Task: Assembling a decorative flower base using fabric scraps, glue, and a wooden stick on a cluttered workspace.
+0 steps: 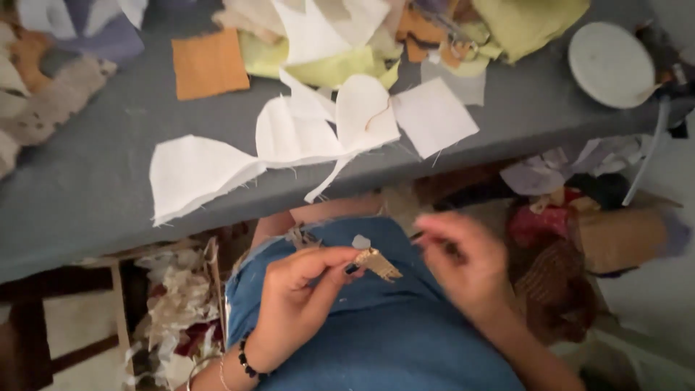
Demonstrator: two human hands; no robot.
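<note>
Small tan woven scrap [375, 263] pinched between thumb and fingers of left hand [297, 304], held over lap covered in blue cloth [376, 333], below edge of grey table [87, 181]. Right hand [463, 268] blurred just beside scrap; whether open or closed cannot be told. White cut fabric pieces [289, 137] laid along table edge, orange square [208, 64] behind them, white round lid [610, 64] at far right. Basket [622, 235] seen on floor at right, filled with mixed fabric scraps [550, 217]. Scrap heap [174, 304] piled at left on floor.
</note>
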